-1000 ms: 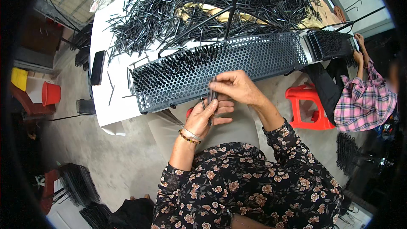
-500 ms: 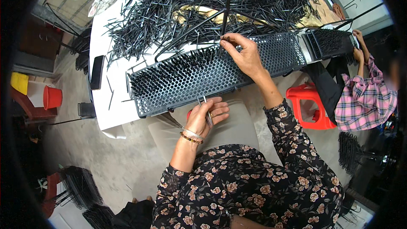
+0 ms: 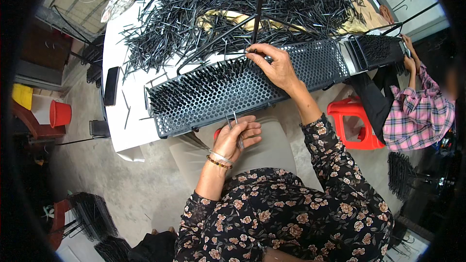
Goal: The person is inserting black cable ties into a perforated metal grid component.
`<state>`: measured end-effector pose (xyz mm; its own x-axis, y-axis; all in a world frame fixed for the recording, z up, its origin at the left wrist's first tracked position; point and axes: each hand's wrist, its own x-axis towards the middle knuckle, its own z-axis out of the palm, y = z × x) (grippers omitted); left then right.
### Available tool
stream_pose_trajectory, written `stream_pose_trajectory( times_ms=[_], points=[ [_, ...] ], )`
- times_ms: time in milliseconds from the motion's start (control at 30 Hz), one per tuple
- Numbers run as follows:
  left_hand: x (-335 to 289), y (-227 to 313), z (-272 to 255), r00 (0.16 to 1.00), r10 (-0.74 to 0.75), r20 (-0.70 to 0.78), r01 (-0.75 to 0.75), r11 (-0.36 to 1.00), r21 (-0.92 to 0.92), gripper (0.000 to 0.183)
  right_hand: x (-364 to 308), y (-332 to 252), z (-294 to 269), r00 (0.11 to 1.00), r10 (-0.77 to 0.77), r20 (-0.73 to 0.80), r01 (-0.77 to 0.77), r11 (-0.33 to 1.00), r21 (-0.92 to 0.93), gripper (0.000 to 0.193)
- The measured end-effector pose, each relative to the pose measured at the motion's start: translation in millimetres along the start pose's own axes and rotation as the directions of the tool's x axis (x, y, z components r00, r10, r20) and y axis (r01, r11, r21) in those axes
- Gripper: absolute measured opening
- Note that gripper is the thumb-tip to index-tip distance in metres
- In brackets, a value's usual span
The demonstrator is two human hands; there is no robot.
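A long black perforated tray (image 3: pixel 301 68) lies across the near edge of a white table (image 3: pixel 127 131). Thin black pins stand in the holes of its left half. My right hand (image 3: pixel 274 65) reaches over the tray's far edge, fingertips pinched on a black pin at the tray's upper rim. My left hand (image 3: pixel 238 138) rests below the tray's front edge, holding a few thin dark pins upright between its fingers. A beaded bracelet circles that wrist. A large heap of loose black pins (image 3: pixel 252 5) covers the table behind the tray.
A second pin-filled tray (image 3: pixel 376 51) lies at the right, where another person in a pink plaid shirt (image 3: pixel 417 111) works. A red stool (image 3: pixel 354 123) stands beside them. A black phone (image 3: pixel 111 85) lies on the table's left. A red bucket (image 3: pixel 59 113) stands on the floor.
My right hand has left the left hand near the tray's front and moved up and over to the tray's far rim. My left hand has stayed in place with its pins.
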<state>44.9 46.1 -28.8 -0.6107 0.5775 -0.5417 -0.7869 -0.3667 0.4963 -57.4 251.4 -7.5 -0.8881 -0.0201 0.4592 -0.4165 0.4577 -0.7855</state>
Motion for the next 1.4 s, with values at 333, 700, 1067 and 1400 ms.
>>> stream_pose_trajectory(
  times_ms=[333, 700, 1067, 1400],
  points=[
    [2, -1, -1, 1.0, -0.017, 0.011, 0.017, 1.0, -0.012, 0.032, -3, 5, 1, 0.996, -0.089, 0.01, 0.09, 0.994, -0.055, 0.016],
    [1, -3, -1, 1.0, -0.013, 0.001, 0.013, 1.0, -0.021, 0.033, -10, 9, 7, 0.993, -0.116, -0.035, 0.114, 0.992, -0.048, 0.014],
    [-1, -4, -1, 0.999, -0.019, 0.041, 0.019, 1.0, -0.014, 0.04, -10, 12, 6, 0.997, -0.07, -0.042, 0.072, 0.996, 0.056, 0.013],
    [-1, -11, -6, 1.0, -0.004, -0.008, 0.004, 1.0, 0.017, 0.042, -11, 12, 3, 0.99, -0.107, -0.091, 0.11, 0.994, 0.029, 0.015]
  ],
)
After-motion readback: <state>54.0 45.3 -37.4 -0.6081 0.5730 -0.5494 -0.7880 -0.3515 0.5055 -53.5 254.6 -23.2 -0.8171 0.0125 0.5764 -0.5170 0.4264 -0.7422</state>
